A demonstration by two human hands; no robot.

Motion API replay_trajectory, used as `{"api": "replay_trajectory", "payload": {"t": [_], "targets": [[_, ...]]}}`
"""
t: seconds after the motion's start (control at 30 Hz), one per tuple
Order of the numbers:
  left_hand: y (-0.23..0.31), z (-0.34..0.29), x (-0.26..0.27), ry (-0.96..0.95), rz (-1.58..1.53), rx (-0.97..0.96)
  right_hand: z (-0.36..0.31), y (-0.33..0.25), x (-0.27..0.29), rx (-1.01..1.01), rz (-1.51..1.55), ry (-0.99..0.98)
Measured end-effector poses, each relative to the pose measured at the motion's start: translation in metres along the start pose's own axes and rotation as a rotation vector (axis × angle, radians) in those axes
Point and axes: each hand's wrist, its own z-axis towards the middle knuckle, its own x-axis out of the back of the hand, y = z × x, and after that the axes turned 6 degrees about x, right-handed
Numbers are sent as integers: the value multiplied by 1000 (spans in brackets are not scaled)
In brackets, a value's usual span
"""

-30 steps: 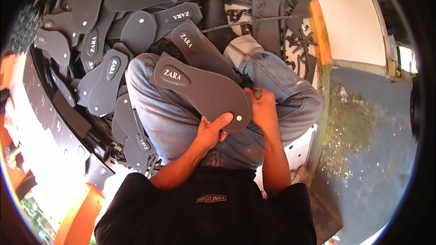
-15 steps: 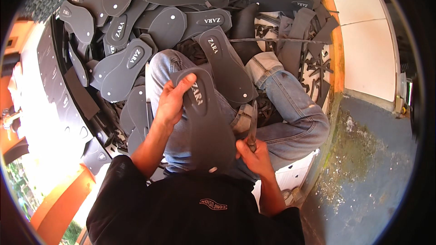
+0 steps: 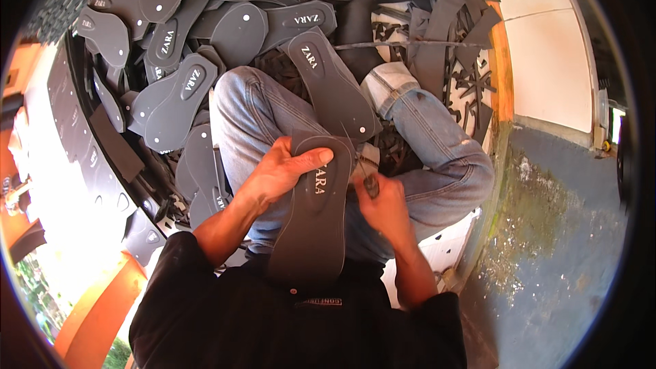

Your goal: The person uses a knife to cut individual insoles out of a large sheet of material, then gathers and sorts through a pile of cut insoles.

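The person sits cross-legged in faded jeans (image 3: 246,123) and a black shirt (image 3: 273,328), head bent over the work. The left hand (image 3: 277,171) is closed around the upper end of a dark grey shoe sole (image 3: 311,239), thumb laid flat on top beside the raised oval and its pale lettering. That sole is over the lap, its far end reaching down against the shirt, and a pale line runs just inside its edge.

The right hand (image 3: 384,208) is clenched on the handle of a small knife (image 3: 371,185); the thin blade points up beside the sole's right edge, though from here I can't tell whether it touches. Just beyond the held piece, another sole (image 3: 331,89) lies between the legs, a white dot near its lower end.

A heap of similar soles (image 3: 171,106) spreads ahead and to the person's left. Dark offcuts (image 3: 471,85) litter the white surface on the right, inside an orange edge (image 3: 503,61), with a stained blue-grey floor (image 3: 581,232) past it.
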Motion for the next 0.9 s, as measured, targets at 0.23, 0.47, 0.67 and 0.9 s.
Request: {"api": "replay_trajectory", "payload": {"t": [0.23, 0.47, 0.67, 0.9], "targets": [[3, 2, -13, -36, 59, 75, 40, -6, 6, 73, 62, -27], [0, 7, -21, -150, 46, 128, 47, 11, 40, -398, 982, -89], [-26, 55, -16, -139, -320, 21, 52, -7, 48, -227, 804, 157], [-53, 60, -59, -115, -282, -302, 26, -16, 18, -168, 784, 471]]}}
